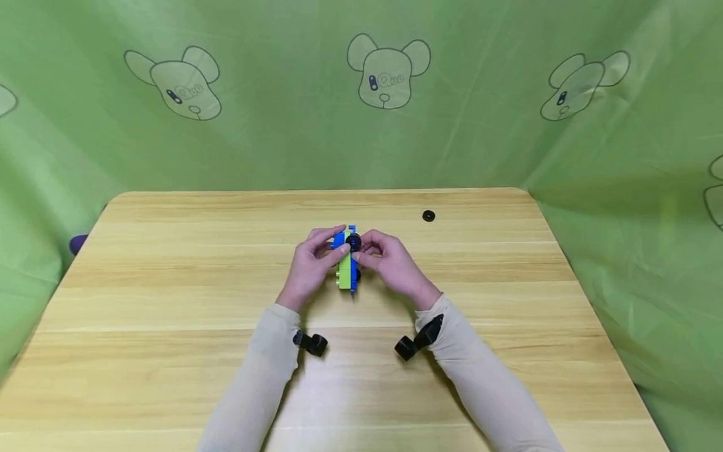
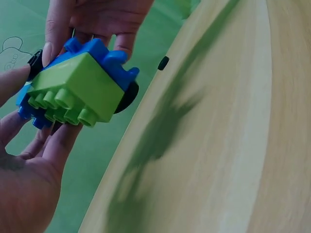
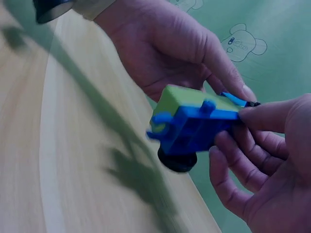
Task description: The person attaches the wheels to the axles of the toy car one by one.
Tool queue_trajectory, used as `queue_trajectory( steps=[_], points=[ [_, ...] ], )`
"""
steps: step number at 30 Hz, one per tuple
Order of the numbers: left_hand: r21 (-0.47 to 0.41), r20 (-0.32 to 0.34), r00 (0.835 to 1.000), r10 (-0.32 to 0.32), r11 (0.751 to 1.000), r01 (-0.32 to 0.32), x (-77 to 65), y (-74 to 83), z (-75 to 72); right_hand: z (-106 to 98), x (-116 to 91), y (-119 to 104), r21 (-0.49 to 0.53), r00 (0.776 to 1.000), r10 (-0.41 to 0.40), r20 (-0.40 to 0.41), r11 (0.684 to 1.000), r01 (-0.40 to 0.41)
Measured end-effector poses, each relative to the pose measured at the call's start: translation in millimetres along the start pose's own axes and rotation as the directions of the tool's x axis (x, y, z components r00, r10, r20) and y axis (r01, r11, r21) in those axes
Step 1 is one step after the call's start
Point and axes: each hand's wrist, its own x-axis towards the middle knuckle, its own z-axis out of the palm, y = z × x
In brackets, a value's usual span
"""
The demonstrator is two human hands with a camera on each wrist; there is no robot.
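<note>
Both hands hold a toy block car raised above the table, its blue base (image 3: pixel 199 128) turned to the right and light green studded bricks (image 2: pixel 77 87) on its left side. My left hand (image 1: pixel 307 267) grips the bricks from the left; its thumb presses a black wheel (image 1: pixel 353 242) at the car's far end. From the right, my right hand (image 1: pixel 398 263) pinches the blue base, thumb and fingers near that same wheel. Another black wheel (image 3: pixel 177 161) sits at the near end of the base. Fingers hide part of the far end.
A loose black wheel (image 1: pixel 428 216) lies on the wooden table (image 1: pixel 169 282) near its back edge, right of the hands. Green curtains (image 1: pixel 282 144) with printed bear heads stand behind and beside the table. A small purple object (image 1: pixel 78 243) shows beyond the left edge.
</note>
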Motion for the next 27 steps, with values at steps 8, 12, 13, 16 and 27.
queue_trajectory(
  steps=[8, 12, 13, 16, 27],
  points=[
    [-0.055, 0.077, 0.996, -0.034, 0.998, 0.038, 2.7, -16.8, -4.1, -0.5, 1.4, -0.9, 0.149, 0.999, 0.041, -0.005, 0.988, -0.040],
    [-0.079, 0.102, 0.994, -0.040, 0.996, 0.048, 1.7, -17.3, -3.9, -2.2, 0.9, -2.8, 0.159, 0.999, 0.037, -0.010, 0.987, -0.035],
    [-0.085, 0.105, 0.994, -0.040, 0.995, 0.049, 1.6, -17.4, -3.8, -2.6, 1.0, -3.1, 0.159, 0.999, 0.036, -0.010, 0.987, -0.034],
    [-0.086, 0.099, 0.995, -0.033, 0.995, 0.041, 1.0, -18.1, -3.9, -3.5, 1.1, -3.7, 0.161, 0.999, 0.035, -0.008, 0.986, -0.034],
    [-0.049, 0.088, 0.994, -0.062, 0.997, 0.067, -1.6, -20.8, -5.5, -5.5, 1.0, -3.1, 0.165, 0.999, 0.035, -0.015, 0.986, -0.032]
  ],
)
